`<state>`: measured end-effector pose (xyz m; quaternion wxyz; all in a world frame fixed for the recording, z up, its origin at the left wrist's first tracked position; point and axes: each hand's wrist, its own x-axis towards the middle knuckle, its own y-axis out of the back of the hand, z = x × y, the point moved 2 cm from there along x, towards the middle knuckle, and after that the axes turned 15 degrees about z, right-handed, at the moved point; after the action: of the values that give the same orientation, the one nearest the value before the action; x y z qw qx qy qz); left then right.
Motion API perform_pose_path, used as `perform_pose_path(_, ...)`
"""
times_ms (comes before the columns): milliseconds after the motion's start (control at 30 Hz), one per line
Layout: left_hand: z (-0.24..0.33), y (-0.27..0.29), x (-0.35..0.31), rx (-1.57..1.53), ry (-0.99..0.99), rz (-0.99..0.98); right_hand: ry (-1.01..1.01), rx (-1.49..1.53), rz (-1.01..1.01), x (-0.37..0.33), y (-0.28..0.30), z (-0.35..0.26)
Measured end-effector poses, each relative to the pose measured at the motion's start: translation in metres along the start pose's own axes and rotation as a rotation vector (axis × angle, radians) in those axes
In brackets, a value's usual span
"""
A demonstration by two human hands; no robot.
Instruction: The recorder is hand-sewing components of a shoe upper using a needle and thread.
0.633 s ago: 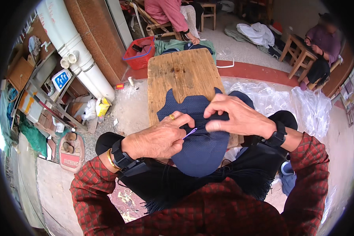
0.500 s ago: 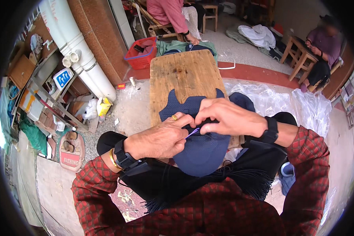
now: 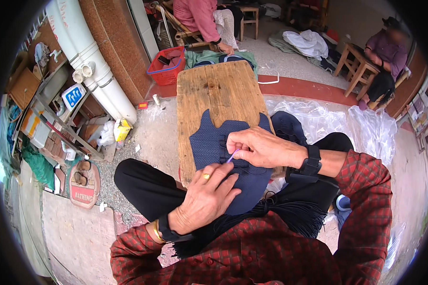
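Observation:
A flat navy mesh shoe upper [image 3: 205,137] hangs over the near end of the wooden bench [image 3: 218,90], its lower part reaching my lap. Dark lace loops run across its middle. My right hand [image 3: 259,148] is closed, thumb and forefinger pinching a thin purple tool [image 3: 231,156] over the laced part; its tip and exact kind are hard to make out. Below it my left hand [image 3: 209,192] lies on the upper, fingers stretched and slightly apart, close to the tool's lower end. A bundle of black laces [image 3: 295,218] lies across my lap.
Beyond the bench are a red basket [image 3: 165,71] and a seated person's hand [image 3: 226,48] on green cloth. Another dark navy piece [image 3: 290,127] sits right of the bench. Clear plastic sheeting [image 3: 328,118] covers floor there. A second person sits by a wooden stool [image 3: 359,66].
My left hand has let go near the purple tool, moved down toward me and spread its fingers. My right hand has shifted slightly left and down, with the purple tool in its pinch.

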<state>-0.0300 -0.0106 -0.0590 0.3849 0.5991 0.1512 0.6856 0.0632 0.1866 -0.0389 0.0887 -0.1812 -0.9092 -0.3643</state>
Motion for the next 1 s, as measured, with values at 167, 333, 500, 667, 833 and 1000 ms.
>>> perform_pose_path(167, 0.005, -0.003, -0.022, 0.211, 0.015, 0.115, 0.046, -0.099, 0.028, -0.003, -0.001, 0.0)
perform_pose_path(333, 0.006, -0.019, -0.025, 0.016, 0.022, -0.034, -0.099, -0.12, 0.072, -0.004, -0.006, 0.001)
perform_pose_path(500, -0.001, -0.021, -0.025, 0.005, -0.033, -0.101, -0.083, -0.051, 0.185, 0.013, -0.007, -0.009)
perform_pose_path(667, -0.008, -0.018, -0.021, -0.081, -0.041, -0.143, -0.21, 0.081, 0.321, 0.08, -0.003, 0.003)
perform_pose_path(833, -0.014, -0.015, -0.02, -0.109, -0.087, -0.142, -0.451, 0.239, 0.406, 0.098, 0.004, 0.028)
perform_pose_path(1000, -0.029, -0.003, -0.014, -0.237, -0.093, -0.155, -0.551, 0.284, 0.198, 0.065, 0.026, 0.029)
